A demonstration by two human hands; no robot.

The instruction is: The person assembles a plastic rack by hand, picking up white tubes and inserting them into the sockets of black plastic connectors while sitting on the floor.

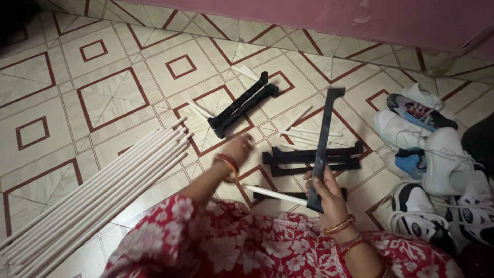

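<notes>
Black plastic bracket (pixel 322 149) stands upright in our right hand (pixel 325 191), fingers clenched around it, while our left hand (pixel 237 152), fingers loose, reaches down to the floor (pixel 110 98); the white rod (pixel 272 194) might slip out.

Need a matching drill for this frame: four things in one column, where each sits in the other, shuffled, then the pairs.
1. long white rods
2. sneakers
3. black bar
4. pink wall

A. top edge
B. floor, far right
C. held upright in the right hand
D. bundled on the floor, lower left

Pairs: 1-D, 2-B, 3-C, 4-A
</notes>
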